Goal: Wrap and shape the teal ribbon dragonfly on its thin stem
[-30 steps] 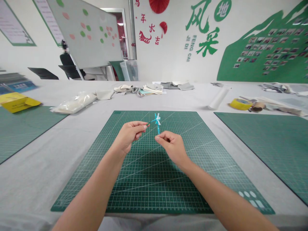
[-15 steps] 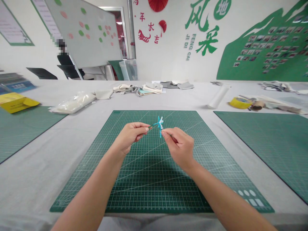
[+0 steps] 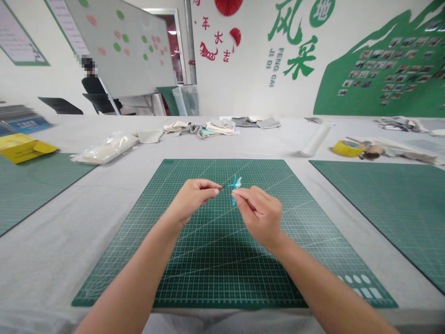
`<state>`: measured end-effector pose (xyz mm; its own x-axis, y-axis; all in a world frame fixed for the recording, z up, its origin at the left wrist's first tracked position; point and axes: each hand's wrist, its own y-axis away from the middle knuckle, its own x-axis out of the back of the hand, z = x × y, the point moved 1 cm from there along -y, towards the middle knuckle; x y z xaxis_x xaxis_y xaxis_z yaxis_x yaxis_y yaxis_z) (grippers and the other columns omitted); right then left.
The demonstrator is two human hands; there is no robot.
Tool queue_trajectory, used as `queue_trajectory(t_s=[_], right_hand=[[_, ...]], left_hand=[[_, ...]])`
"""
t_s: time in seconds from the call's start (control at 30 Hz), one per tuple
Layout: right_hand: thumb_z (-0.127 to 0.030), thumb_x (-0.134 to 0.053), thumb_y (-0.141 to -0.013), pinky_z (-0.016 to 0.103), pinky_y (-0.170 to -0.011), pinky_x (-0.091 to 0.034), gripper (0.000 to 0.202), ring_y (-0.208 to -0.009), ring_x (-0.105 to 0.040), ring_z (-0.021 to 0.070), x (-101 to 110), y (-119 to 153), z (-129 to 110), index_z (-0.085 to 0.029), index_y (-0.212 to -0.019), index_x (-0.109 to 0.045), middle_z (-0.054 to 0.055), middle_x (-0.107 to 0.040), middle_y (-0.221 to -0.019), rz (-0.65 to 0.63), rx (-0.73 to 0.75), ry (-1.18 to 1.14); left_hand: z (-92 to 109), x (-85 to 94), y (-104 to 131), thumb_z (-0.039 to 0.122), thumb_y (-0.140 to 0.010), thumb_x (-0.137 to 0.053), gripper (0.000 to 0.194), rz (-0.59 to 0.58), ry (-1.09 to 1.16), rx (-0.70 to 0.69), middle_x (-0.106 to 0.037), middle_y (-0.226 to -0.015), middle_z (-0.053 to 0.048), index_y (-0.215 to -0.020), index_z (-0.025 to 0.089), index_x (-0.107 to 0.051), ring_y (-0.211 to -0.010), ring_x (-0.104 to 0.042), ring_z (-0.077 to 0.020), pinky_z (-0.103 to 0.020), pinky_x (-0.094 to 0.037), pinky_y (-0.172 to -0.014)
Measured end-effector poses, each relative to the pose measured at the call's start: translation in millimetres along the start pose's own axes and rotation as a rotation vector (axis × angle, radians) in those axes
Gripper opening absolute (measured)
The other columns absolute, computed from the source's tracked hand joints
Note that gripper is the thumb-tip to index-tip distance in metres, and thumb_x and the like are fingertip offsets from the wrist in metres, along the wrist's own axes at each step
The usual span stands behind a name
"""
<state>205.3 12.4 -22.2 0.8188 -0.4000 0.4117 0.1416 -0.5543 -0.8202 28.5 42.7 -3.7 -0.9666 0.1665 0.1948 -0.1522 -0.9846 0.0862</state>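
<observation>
A small bright-blue flower (image 3: 237, 183) with a pale, sparkly centre is held in the air over the green cutting mat (image 3: 222, 269). My left hand (image 3: 194, 197) pinches its thin dark green stem (image 3: 223, 187) between thumb and fingers, to the left of the bloom. On the other side my right hand (image 3: 260, 211) has thumb and fingertips closed at the lower edge of the bloom, apparently on a blue petal. Those fingertips hide part of the flower, and what it is made of is too small to tell.
Further cutting mats lie at left (image 3: 41, 181) and right (image 3: 389, 204). Along the table stand a yellow packet (image 3: 26, 147), a clear plastic bag (image 3: 106, 147), folded cloths (image 3: 220, 127), a white roll (image 3: 316, 139) and yellow tape (image 3: 347, 148). A person (image 3: 93, 86) sits beyond.
The flower has turned and shifted slightly right and down, its centre now facing another way. My left hand has moved a little right; the right hand stays pinched at its lower edge.
</observation>
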Motion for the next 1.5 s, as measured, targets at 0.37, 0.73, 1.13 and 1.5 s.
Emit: queue_trajectory(t_s=[0.37, 0.73, 1.13, 1.5], right_hand=[[-0.021, -0.053, -0.092, 0.026, -0.065, -0.046, 0.018, -0.067, -0.061, 0.0131, -1.3, -4.3, 16.5, -0.022, -0.085, -0.070, 0.001, -0.070, -0.075, -0.091, -0.068, 0.015], [-0.023, -0.060, -0.087, 0.027, -0.066, -0.042, 0.014, -0.068, -0.059, 0.0136, -5.0, -9.4, 25.8, -0.023, -0.076, -0.069, -0.001, -0.068, -0.073, -0.255, -0.289, -0.156], [-0.032, -0.070, -0.072, 0.026, -0.052, -0.027, 0.015, -0.052, -0.034, 0.0095, -9.7, -13.0, 51.2, -0.018, -0.066, -0.068, -0.006, -0.044, -0.052, -0.296, -0.685, -0.533], [-0.030, -0.075, -0.058, 0.025, -0.042, -0.009, 0.019, -0.041, -0.022, 0.0047, -22.8, -4.8, 47.7, -0.017, -0.061, -0.061, -0.008, -0.040, -0.045, -0.325, -1.064, -0.788]], left_hand=[[-0.1, -5.7, 3.5, 0.020, -0.075, -0.060, 0.018, -0.269, -0.418, -0.218, -0.071, -0.079, -0.002, -0.081, 0.020, -0.077, -0.077, -0.062, -0.0164, -0.028, -0.045, -0.074], [0.7, -2.9, 5.1, 0.016, -0.075, -0.060, 0.019, -0.446, -0.403, -0.238, -0.071, -0.085, -0.002, -0.083, 0.020, -0.077, -0.080, -0.063, -0.0159, -0.027, -0.046, -0.075], [11.1, 3.0, 12.2, 0.021, -0.077, -0.063, 0.016, -0.373, -0.351, -0.258, -0.067, -0.079, -0.002, -0.085, 0.018, -0.076, -0.074, -0.057, -0.0145, -0.026, -0.042, -0.068], [3.6, 2.8, 6.0, 0.027, -0.077, -0.066, 0.026, -0.223, -0.062, -0.152, -0.043, -0.051, 0.006, -0.099, 0.016, -0.073, -0.049, -0.034, -0.0077, -0.022, -0.025, -0.047]])
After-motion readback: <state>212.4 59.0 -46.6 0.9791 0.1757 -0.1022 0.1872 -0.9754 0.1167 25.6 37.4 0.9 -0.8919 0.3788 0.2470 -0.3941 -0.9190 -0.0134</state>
